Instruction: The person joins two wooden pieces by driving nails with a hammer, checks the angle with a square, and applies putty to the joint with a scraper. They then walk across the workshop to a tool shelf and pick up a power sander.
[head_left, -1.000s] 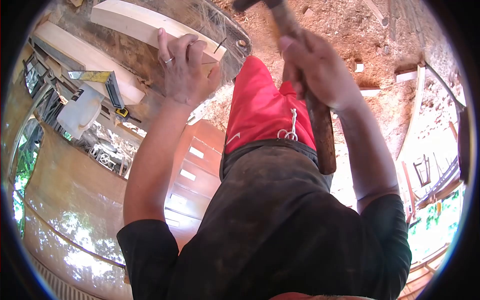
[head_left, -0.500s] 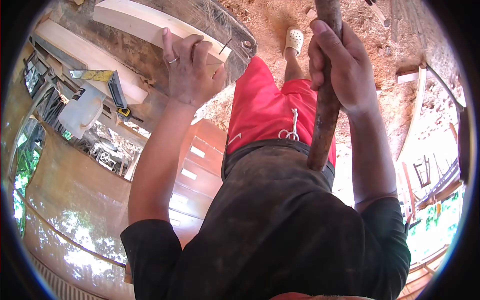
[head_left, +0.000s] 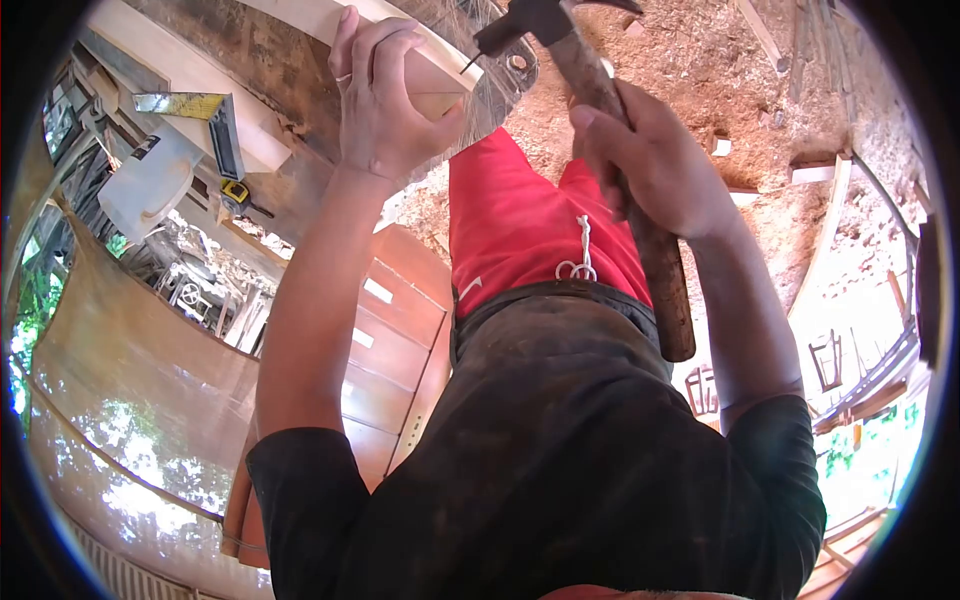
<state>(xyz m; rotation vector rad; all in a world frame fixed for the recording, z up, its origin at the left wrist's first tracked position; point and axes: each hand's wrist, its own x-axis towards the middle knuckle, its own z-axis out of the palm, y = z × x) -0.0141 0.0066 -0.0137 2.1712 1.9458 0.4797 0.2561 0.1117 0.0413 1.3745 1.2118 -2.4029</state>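
My right hand (head_left: 655, 165) is closed round the wooden handle of a claw hammer (head_left: 592, 75). The hammer's dark head is up at the top of the view, its striking face close to a thin nail (head_left: 468, 66) that sticks out near the end of a pale wooden piece (head_left: 435, 80). Gripping that piece near the same end is my left hand (head_left: 385, 105), fingers over it and thumb low at its end. A ring shows on one finger. The wooden piece lies on a dark, worn work surface (head_left: 290, 60).
Left of my left hand lie a square (head_left: 222, 130) with a yellow blade, a yellow tape measure (head_left: 235, 195), a whitish plastic container (head_left: 150, 185) and a pale board (head_left: 190, 110). A brown drawer cabinet (head_left: 400, 320) stands below. Sawdust and offcuts cover the ground (head_left: 700, 60).
The hammer has swung down and left, bringing its head into view beside the nail. My left hand stays on the wooden piece. The view has shifted slightly.
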